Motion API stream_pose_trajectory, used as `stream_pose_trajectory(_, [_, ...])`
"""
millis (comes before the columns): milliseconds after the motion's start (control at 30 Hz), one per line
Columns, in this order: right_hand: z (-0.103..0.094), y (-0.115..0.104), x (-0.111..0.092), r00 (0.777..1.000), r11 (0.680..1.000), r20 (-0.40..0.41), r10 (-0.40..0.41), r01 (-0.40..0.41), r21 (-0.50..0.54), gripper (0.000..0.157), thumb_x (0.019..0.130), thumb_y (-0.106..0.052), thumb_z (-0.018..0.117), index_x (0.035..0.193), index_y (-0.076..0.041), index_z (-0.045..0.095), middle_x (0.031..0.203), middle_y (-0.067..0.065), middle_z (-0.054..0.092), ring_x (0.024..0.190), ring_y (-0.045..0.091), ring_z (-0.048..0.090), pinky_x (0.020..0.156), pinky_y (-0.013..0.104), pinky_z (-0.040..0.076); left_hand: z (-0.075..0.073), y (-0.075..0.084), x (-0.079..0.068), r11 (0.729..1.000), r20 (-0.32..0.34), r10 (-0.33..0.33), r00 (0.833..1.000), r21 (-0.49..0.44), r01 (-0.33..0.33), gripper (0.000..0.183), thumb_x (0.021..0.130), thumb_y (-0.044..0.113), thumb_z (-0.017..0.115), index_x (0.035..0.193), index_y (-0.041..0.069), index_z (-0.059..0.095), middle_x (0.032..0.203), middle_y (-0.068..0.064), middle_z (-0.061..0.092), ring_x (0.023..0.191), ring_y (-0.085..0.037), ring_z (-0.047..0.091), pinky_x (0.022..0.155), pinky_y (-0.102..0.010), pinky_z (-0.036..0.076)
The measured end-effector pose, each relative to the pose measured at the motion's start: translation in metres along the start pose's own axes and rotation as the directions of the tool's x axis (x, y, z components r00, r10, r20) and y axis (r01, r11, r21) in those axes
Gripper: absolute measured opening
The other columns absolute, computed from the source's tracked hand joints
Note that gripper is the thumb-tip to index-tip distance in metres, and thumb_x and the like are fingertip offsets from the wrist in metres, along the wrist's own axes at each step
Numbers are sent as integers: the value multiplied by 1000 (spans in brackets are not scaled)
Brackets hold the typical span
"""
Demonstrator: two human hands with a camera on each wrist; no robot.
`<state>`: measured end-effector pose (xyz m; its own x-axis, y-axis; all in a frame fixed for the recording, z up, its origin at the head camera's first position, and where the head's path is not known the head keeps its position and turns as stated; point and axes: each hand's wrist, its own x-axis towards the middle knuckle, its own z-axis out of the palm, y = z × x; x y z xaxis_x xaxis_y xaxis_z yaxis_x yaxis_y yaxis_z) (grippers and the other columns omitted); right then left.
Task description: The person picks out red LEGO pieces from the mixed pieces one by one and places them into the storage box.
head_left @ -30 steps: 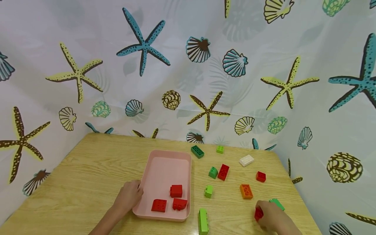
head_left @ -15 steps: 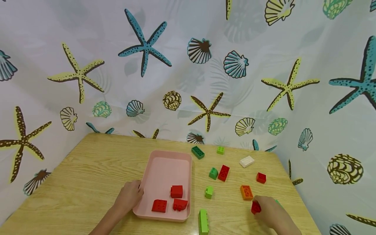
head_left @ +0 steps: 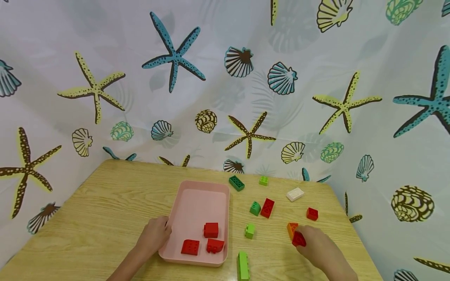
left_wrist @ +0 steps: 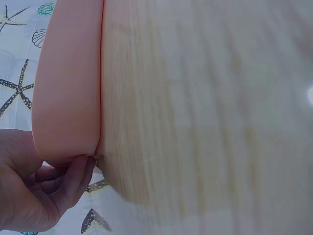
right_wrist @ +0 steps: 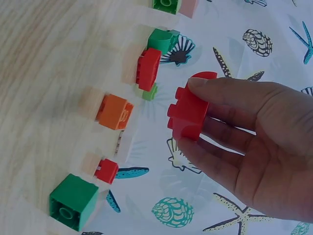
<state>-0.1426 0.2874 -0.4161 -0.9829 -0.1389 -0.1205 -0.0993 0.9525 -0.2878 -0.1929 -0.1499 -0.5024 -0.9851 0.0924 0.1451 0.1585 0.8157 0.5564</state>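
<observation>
- One red brick (right_wrist: 190, 112) is in the right hand (head_left: 318, 246), over the right part of the tabletop (head_left: 88, 218); its studs face away from the palm.
- The right hand pinches it with the thumb on one side and bent fingers on the other, the fingers parted only by the brick's width.
- An orange brick (head_left: 291, 229) lies just beyond, partly covered in the head view; the right wrist view shows a gap between the two.
- The left hand (head_left: 154, 234) grips the left edge of the pink tray (head_left: 200, 203), its fingers curled against the wall.
- Three other red bricks (head_left: 211, 230) lie in the tray's near half.
- Right of the tray, a long lime brick (head_left: 243, 266) lies nearest, then a short lime brick (head_left: 250, 231).
- Farther back, a rounded green brick (head_left: 255, 209) lies just beside a long red brick (head_left: 267, 208).
- Well to their right is a small red brick (head_left: 312, 214).
- Toward the back lie a dark green brick (head_left: 236, 183), a small lime brick (head_left: 263, 180) and a white brick (head_left: 295, 194).
- Behind hangs a shell-print cloth (head_left: 211, 89).
</observation>
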Motion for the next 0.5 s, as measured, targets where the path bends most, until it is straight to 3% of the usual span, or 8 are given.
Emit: stream_pose_trajectory(500, [-17,-38,0,992,996,-94,-82,78,-41,40,78,-10,84,114,-2,68,96,4,65,80,17,58,71,38,53,-2,1,-1,1000,3,3,1000,6,-3,20,89,1,61,71,8,55,63,-1,49,58,-16,48,50,-32,42])
